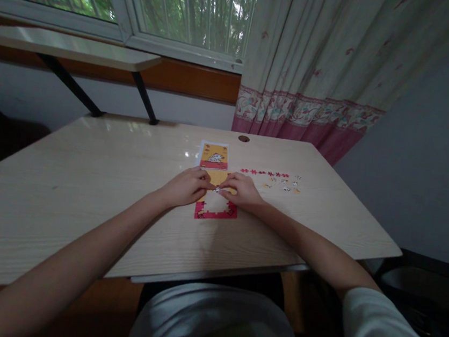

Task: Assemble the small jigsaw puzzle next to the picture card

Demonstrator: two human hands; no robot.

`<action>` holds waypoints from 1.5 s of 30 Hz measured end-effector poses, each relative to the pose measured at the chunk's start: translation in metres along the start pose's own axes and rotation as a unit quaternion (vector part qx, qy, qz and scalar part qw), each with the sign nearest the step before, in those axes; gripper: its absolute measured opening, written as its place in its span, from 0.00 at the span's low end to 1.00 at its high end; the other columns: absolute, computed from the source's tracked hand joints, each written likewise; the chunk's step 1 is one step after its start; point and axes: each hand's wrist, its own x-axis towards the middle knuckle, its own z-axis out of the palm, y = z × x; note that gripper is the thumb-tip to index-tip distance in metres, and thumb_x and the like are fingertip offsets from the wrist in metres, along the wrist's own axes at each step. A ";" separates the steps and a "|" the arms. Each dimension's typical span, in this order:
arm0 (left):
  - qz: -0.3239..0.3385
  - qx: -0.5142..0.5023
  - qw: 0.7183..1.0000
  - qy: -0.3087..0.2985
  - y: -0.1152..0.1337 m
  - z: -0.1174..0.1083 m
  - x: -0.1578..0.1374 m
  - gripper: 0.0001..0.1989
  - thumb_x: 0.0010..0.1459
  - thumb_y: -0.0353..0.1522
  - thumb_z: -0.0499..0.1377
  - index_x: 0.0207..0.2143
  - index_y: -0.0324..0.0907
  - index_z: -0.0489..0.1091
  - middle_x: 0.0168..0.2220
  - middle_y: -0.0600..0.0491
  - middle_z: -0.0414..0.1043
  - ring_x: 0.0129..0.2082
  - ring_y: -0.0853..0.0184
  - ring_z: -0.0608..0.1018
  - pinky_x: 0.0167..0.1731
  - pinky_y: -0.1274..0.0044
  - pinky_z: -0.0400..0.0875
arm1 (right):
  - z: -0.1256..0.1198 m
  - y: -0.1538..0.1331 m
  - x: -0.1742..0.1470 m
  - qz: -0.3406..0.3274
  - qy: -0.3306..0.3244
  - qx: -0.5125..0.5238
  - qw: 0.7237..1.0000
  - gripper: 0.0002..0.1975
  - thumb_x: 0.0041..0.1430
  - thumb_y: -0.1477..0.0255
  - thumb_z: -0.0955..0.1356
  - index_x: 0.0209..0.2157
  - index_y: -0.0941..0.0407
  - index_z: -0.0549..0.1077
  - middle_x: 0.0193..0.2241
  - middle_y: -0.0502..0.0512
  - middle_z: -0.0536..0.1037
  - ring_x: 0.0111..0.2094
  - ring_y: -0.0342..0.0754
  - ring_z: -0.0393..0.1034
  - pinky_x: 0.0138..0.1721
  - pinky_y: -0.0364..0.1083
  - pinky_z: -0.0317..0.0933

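Observation:
A partly assembled jigsaw puzzle (pixel 216 215) lies on the table, with a yellow upper part, a red lower border and a gap in its middle. At the top of that gap, a small white-and-dark puzzle piece (pixel 217 189) sits between the fingertips of both hands. My left hand (pixel 190 187) comes from the left, thumb and fingers pinched against the piece. From the right, my right hand (pixel 243 190) pinches at the same piece. Part of the puzzle's yellow area is covered by my fingers. Just beyond it lies a reference picture (pixel 214 156) of a white animal on yellow and red.
Loose red puzzle pieces (pixel 264 173) form a row to the right, with several yellow-and-white pieces (pixel 286 188) below them. The wooden table (pixel 96 192) has a cable hole (pixel 244 139) at the back. A raised shelf (pixel 100 50) stands at the back left, and a curtain (pixel 301 63) hangs behind.

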 end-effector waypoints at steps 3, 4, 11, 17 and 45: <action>0.004 0.028 1.000 -0.011 0.003 -0.002 0.000 0.14 0.58 0.26 0.53 0.41 0.41 0.77 0.36 0.45 0.70 0.38 0.59 0.71 0.41 0.68 0.68 | -0.002 -0.003 0.000 -0.004 -0.010 -0.022 1.000 0.09 0.59 0.66 0.69 0.39 0.54 0.79 0.41 0.55 0.76 0.45 0.50 0.68 0.46 0.50 0.55; 0.006 0.035 0.999 -0.013 0.003 -0.002 0.000 0.14 0.58 0.26 0.53 0.41 0.41 0.77 0.36 0.46 0.70 0.38 0.59 0.71 0.41 0.68 0.68 | -0.002 -0.003 -0.001 -0.006 -0.012 -0.027 1.000 0.09 0.59 0.66 0.69 0.39 0.54 0.79 0.41 0.55 0.76 0.45 0.50 0.68 0.46 0.50 0.55; 0.018 0.028 0.999 -0.012 0.003 -0.001 0.000 0.16 0.58 0.26 0.53 0.44 0.44 0.77 0.36 0.47 0.69 0.38 0.60 0.71 0.40 0.68 0.68 | 0.002 0.003 0.001 -0.020 0.000 -0.004 1.000 0.09 0.61 0.68 0.67 0.38 0.54 0.79 0.39 0.55 0.76 0.42 0.47 0.68 0.46 0.48 0.57; 0.002 0.011 1.000 -0.016 0.001 0.001 -0.002 0.17 0.58 0.26 0.53 0.44 0.45 0.77 0.37 0.47 0.69 0.39 0.61 0.71 0.41 0.68 0.68 | -0.009 0.015 0.000 -0.021 0.012 0.009 1.000 0.09 0.60 0.71 0.67 0.40 0.57 0.78 0.41 0.58 0.76 0.45 0.48 0.68 0.49 0.48 0.59; 0.024 0.033 0.999 -0.010 0.002 -0.002 -0.001 0.15 0.61 0.28 0.51 0.42 0.43 0.77 0.36 0.45 0.70 0.38 0.60 0.70 0.40 0.68 0.68 | -0.022 0.024 -0.004 -0.037 -0.059 -0.021 0.997 0.20 0.59 0.62 0.68 0.48 0.60 0.73 0.45 0.61 0.73 0.48 0.50 0.66 0.52 0.50 0.58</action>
